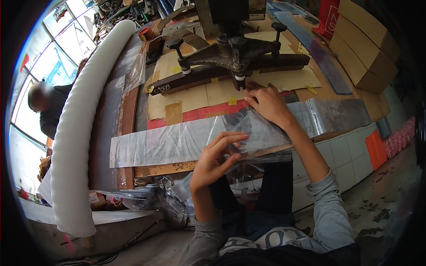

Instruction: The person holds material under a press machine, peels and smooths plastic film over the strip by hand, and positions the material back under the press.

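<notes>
My left hand hovers over the near edge of the worktable, thumb and fingers apart and slightly curled. Beneath and beside it lies a crumpled sheet of clear plastic film. My right hand is farther in, its fingers bent together at the upper edge of the film, close to a dark metal press frame. Its fingertips are partly hidden, but the film appears gripped there. Long clear plastic strips run along the table edge, in front of a red sheet and tan boards.
A white foam roll lies along the left side. Cardboard boxes and a red bag stand at the back right. A long bluish plastic strip curves there. Another person is at far left.
</notes>
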`<state>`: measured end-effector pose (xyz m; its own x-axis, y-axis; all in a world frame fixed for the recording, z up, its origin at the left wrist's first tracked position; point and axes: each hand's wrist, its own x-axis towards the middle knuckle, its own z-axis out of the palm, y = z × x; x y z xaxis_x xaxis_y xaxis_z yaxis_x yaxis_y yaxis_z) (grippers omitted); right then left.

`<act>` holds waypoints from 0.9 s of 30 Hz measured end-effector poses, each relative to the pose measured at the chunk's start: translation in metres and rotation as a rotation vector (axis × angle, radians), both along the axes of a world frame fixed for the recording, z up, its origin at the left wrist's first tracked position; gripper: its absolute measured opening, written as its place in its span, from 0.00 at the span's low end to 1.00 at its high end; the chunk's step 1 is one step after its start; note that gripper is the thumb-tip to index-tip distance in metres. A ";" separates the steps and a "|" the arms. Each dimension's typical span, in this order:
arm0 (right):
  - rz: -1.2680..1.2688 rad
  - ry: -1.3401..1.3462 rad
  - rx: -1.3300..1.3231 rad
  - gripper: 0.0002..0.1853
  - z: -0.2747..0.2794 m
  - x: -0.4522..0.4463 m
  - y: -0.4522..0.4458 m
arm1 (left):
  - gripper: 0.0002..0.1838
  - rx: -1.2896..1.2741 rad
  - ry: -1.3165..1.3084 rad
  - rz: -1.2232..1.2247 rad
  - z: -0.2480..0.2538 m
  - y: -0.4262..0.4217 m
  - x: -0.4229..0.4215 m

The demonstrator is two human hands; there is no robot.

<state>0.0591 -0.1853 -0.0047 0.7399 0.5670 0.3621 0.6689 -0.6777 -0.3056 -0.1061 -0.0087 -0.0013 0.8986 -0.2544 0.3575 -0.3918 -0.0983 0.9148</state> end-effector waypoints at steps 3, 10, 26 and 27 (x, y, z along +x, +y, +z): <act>-0.008 0.017 -0.021 0.14 -0.002 0.002 0.000 | 0.21 0.011 -0.008 0.005 0.000 0.000 0.000; 0.017 -0.085 0.112 0.12 -0.004 0.000 0.002 | 0.20 0.020 -0.005 0.011 0.001 0.000 -0.001; -0.004 -0.072 0.064 0.12 -0.002 0.001 0.003 | 0.20 0.042 -0.020 0.027 0.001 0.000 -0.001; -0.005 -0.073 0.068 0.12 -0.002 0.001 0.003 | 0.20 0.041 -0.020 0.026 0.002 -0.001 -0.001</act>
